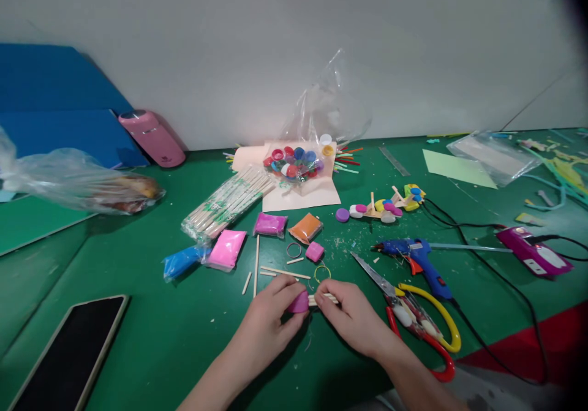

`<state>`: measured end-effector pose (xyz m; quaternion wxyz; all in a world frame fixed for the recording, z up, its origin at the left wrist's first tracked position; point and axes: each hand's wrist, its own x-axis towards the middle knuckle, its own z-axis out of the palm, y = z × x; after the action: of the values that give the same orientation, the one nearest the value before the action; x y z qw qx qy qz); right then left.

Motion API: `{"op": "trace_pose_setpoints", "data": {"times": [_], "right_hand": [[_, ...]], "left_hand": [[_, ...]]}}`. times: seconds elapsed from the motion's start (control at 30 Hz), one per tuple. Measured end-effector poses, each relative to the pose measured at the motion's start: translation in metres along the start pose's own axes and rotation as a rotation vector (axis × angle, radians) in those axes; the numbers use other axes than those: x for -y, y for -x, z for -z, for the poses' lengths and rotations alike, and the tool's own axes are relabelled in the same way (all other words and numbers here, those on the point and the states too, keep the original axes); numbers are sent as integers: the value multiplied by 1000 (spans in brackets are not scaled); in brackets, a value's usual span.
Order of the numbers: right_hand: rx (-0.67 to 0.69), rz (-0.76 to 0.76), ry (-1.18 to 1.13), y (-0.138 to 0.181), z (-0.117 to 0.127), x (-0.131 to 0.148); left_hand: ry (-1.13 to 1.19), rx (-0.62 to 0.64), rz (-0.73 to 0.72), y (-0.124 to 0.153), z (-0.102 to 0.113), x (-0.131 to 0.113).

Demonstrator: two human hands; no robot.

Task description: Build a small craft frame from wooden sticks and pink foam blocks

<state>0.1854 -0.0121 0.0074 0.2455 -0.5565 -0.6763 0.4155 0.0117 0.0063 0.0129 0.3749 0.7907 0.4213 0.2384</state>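
Observation:
My left hand (271,313) is closed on a round purple-pink piece (299,302); whether it is a bottle cap or clay I cannot tell. Short pale wooden sticks (325,300) meet its right side, pinched by my right hand (351,313). Just beyond my fingers lie a yellow ring (322,272), a dark ring (294,250) and a small pink block (315,252). Loose sticks (285,272) of different lengths rest on the green table around them.
Open scissors (407,307) and a blue glue gun (416,255) with a cable lie on the right. Behind are packets of coloured clay (226,249), bundled chopsticks (229,203), and a bag of bottle caps (296,163). A phone (68,353) lies front left, a pink bottle (154,138) at the back.

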Motion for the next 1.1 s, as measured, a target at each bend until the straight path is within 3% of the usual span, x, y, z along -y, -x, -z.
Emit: {"op": "trace_pose_setpoints", "data": {"times": [1.1], "right_hand": [[14, 0, 11, 0, 0, 0]], "left_hand": [[6, 5, -2, 2, 1, -1]]}}
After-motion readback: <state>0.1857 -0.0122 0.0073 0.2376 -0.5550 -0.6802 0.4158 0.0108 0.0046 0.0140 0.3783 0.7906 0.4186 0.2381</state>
